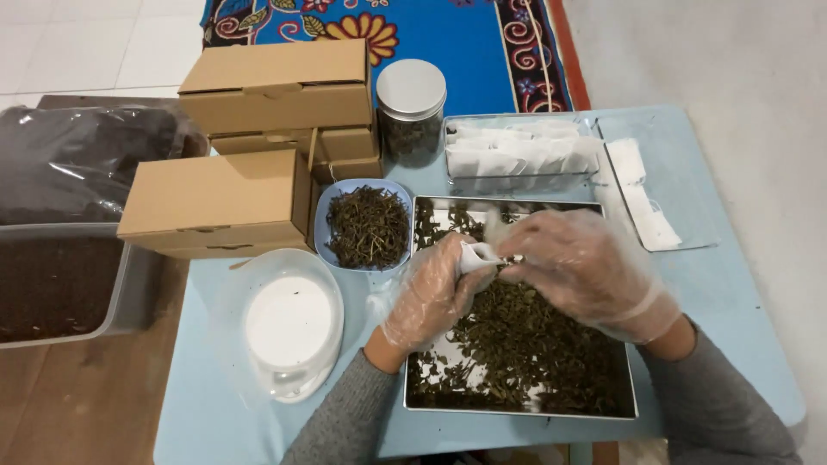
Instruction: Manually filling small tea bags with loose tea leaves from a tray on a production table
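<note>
Both gloved hands pinching one small white sachet [476, 255] at frame centre, over the steel tray [627, 379] of dried leaves [525, 344].

Left hand [431, 293] gripping the bag's mouth, right hand [581, 267] closed on its edge. Looks light, limp, tearable; best held by the rim. Blue bowl [320, 226] close left, boxes [215, 202] crowding upper left; open tabletop [732, 284] right.

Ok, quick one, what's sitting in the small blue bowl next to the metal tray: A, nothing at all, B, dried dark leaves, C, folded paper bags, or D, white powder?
B: the small blue bowl holds a heap of dried dark leaves, the same kind of loose leaf that covers the metal tray beside it, where the gloved left hand and right hand work on a small white bag.
</note>
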